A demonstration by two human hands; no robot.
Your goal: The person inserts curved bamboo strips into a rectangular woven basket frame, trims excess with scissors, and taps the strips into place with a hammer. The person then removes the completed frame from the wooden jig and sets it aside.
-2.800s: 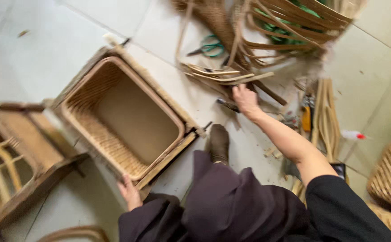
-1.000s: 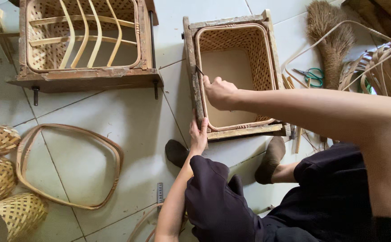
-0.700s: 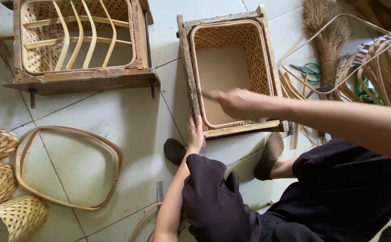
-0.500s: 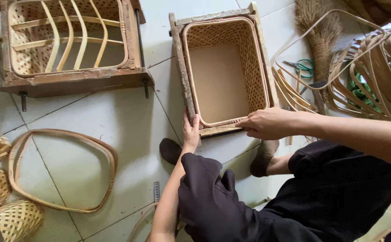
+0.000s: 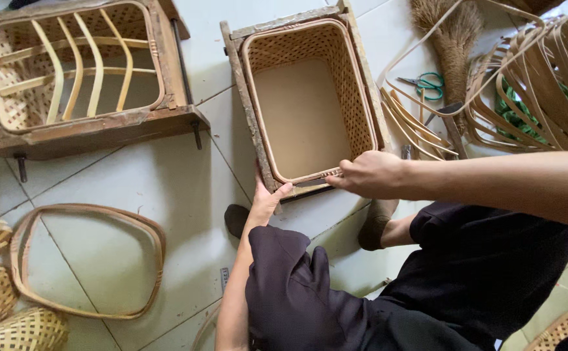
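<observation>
I judge the woven basket (image 5: 310,97) light but brittle-edged, so my left hand (image 5: 267,198) braces its near corner flat-palmed while my right hand (image 5: 368,174) pinches the rim strip.

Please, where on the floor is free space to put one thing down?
Bare tile lies between the wooden frame box, the woven basket in its mould and the loose bamboo hoop. Right of the basket is crowded: bamboo strips, scissors, broom.

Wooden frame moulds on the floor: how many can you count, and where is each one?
2. One wooden mould lies top left, with bent strips inside. The other mould sits top centre around a woven basket, where the left hand and right hand meet. More may lie out of view.
</observation>
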